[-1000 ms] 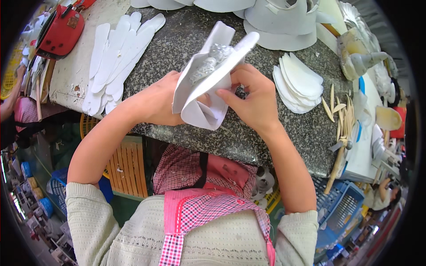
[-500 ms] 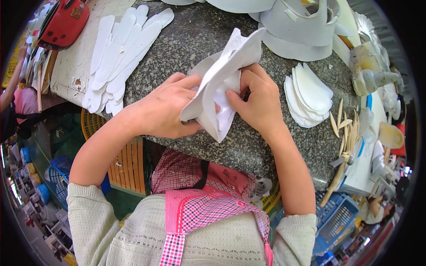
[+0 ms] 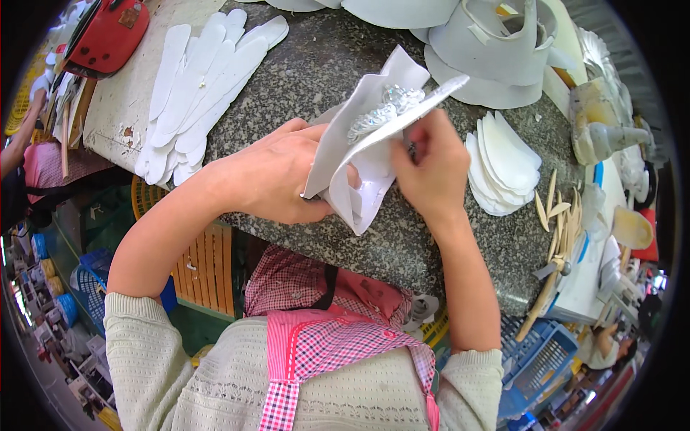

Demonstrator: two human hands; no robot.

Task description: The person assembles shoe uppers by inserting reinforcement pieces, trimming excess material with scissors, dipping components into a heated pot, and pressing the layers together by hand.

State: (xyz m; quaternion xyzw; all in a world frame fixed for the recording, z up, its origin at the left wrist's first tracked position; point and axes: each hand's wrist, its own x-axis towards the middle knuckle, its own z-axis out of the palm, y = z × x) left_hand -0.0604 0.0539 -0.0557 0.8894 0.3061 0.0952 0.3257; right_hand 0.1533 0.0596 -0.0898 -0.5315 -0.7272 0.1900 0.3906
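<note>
A white shoe upper [image 3: 374,154] with a cluster of clear, shiny beads [image 3: 384,111] is held up over the speckled stone worktop [image 3: 302,65]. My left hand [image 3: 284,172] grips it from the left, with some fingertips showing inside the fold. On the other side, my right hand [image 3: 431,161] is closed against the upper's right edge, thumb and forefinger curled together; its fingers are slightly blurred. To the right of that hand lies a fanned stack of white rounded pieces [image 3: 503,165].
White insole-shaped pieces [image 3: 201,93] lie in a pile at the left. More white uppers [image 3: 489,50] stand at the far right. Slim wooden sticks [image 3: 564,223], a wooden-handled tool [image 3: 543,298] and a grimy bottle [image 3: 611,140] line the right edge. A red container [image 3: 108,36] sits far left.
The upper has turned and tilted, bringing its beads into view. My right hand has shifted slightly right and down along its edge; the left hand keeps its hold.
</note>
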